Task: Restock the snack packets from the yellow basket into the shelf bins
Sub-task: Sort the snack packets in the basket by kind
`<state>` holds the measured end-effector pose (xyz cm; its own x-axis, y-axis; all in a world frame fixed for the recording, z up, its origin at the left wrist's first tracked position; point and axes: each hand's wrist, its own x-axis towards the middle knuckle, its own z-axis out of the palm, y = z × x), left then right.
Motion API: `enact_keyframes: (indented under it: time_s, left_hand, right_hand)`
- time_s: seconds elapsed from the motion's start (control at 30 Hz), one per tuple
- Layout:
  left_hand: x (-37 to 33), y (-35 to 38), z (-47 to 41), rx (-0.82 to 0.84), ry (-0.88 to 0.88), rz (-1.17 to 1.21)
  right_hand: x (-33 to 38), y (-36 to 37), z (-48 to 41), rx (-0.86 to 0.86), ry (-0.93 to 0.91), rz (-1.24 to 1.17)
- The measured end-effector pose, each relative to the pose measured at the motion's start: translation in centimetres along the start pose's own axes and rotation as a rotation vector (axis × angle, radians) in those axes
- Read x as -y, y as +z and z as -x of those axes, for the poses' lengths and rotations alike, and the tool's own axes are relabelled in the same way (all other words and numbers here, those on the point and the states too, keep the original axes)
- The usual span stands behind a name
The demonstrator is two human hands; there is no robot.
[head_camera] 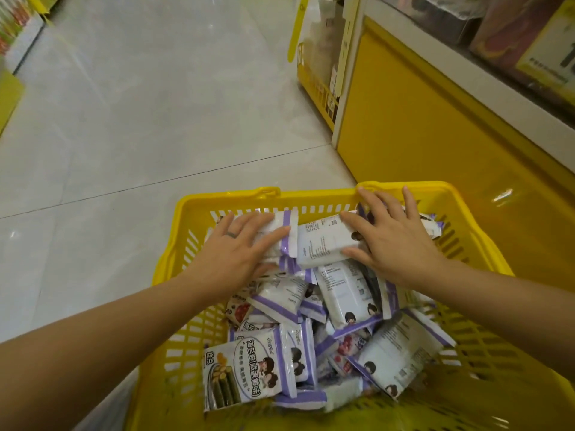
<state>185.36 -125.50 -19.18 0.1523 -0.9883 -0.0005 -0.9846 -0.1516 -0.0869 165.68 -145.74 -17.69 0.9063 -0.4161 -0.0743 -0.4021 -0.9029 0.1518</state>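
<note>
Reaching down into a yellow basket (314,195) from above, two bare forearms stretch toward its far end, where the snack packets (311,321) lie heaped in loose white-and-purple layers. The left hand (239,247) lies over a small stack of packets (280,231), its fingers (270,239) gently curved across the top and the thumb tucked against the near edge, apparently gathering several at once. The right hand (395,241) pinches one packet (323,241) between forefinger and thumb, while its other fingers spread straight toward the basket rim, probably steadying the pile. Most of the stock sits in the basket, so restocking looks barely begun. Pale tiled floor (140,104) fills the aisle. At right stands a yellow shelf base (420,113), with clear shelf bins (441,23) above it.
</note>
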Motion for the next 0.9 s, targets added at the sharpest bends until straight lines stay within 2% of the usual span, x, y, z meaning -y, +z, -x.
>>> enact_keyframes:
  time_s: [0.13,0.23,0.3,0.37,0.4,0.47,0.57,0.6,0.63,0.8,0.9]
  left_hand:
    - [-0.6,-0.5,-0.9,-0.003,-0.118,0.041]
    - [-0.9,-0.7,0.3,-0.025,-0.129,0.082]
    - [-1.3,-1.4,1.5,-0.111,-0.04,0.11]
    - [-2.1,-1.8,2.6,-0.223,0.143,0.151]
    - [-2.7,-1.8,3.0,-0.203,0.241,0.205]
    - [-4.3,-1.3,3.6,0.029,0.332,0.325]
    - [-5.7,1.1,3.7,0.556,0.185,0.367]
    - [-5.8,1.7,3.7,0.672,0.136,0.375]
    - [-5.9,2.3,3.6,0.715,0.112,0.395]
    - [-6.1,3.3,4.1,0.652,0.063,0.466]
    - [-5.9,3.5,4.5,0.723,-0.013,0.484]
  right_hand:
    - [0.7,-0.4,-0.3,-0.069,0.004,-0.064]
    - [0.0,-0.8,1.1,-0.162,-0.119,-0.135]
    - [-0.1,-0.9,2.6,-0.246,-0.285,-0.241]
    - [0.3,-0.6,4.4,-0.268,-0.467,-0.292]
    - [0.8,-0.4,5.2,-0.233,-0.55,-0.305]
    - [2.1,0.1,5.9,-0.026,-0.655,-0.36]
    - [4.4,0.9,6.0,0.461,-0.593,-0.472]
    - [5.2,1.4,5.9,0.568,-0.582,-0.484]
    - [5.9,1.9,5.9,0.626,-0.589,-0.482]
    - [8.2,3.4,6.3,0.721,-0.639,-0.466]
    - [8.8,3.7,6.4,0.752,-0.639,-0.474]
